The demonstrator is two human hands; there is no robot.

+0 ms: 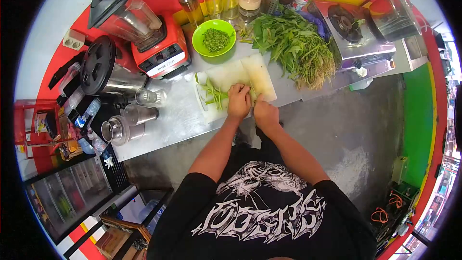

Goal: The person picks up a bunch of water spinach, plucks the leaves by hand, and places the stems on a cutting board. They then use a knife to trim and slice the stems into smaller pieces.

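1. Black T-shirt with a white print (262, 212) fills the foreground; two bare forearms reach to a white plastic cutting board (226, 74) on the steel table (178, 120).
2. Left hand (239, 101) bears down on thin green stems (214, 95) lying across the board, fingers together and bent over them; right hand (265, 113) sits just beside it at the board's near edge, its fingers hidden beneath the hand, so whether they grip anything cannot be told.
3. Cutting looks to be the step in hand, and doing it well likely means keeping the left fingertips tucked back; holding the stems bunched and flat on the board; feeding them along in short, even steps.
4. Lime-green round bowl (215, 38) behind the board holds finely chopped greens; clear blender jug on a red base (139, 19) looks empty; three glass pourer bottles (212, 1) hold yellowish liquid; a glass jar (250, 0) holds something pale; a loose heap of leafy greens (298, 43) lies on the table to the right.
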